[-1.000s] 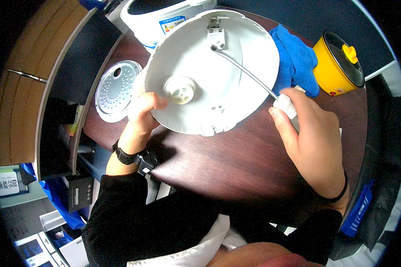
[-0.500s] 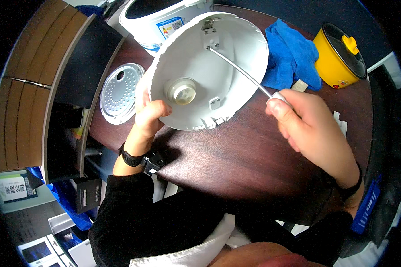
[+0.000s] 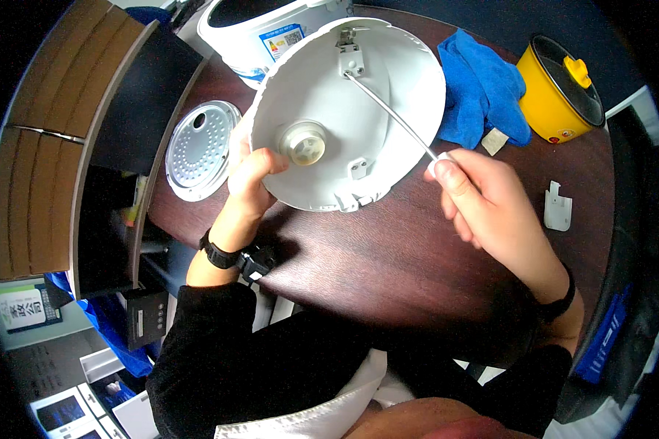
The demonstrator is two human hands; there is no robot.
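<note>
My left hand grips the left rim of a white plastic appliance lid, tilted so its hollow inside faces me. The thumb lies inside the rim, and the other fingers are hidden behind it. A round translucent cup-like fitting sits inside the lid, near that thumb. My right hand is closed around the pale handle of a screwdriver. Its long metal shaft reaches up left, and the tip meets a screw spot on the bracket at the lid's top edge.
A white appliance body stands behind the lid. Left of it lies a perforated metal plate. To the right are a blue cloth, a yellow pot with a dark lid, and a small white plastic piece on the brown table.
My right hand has moved slightly left and down with the screwdriver, uncovering the small white piece. The lid has shifted a little right; the tip stays at the bracket.
</note>
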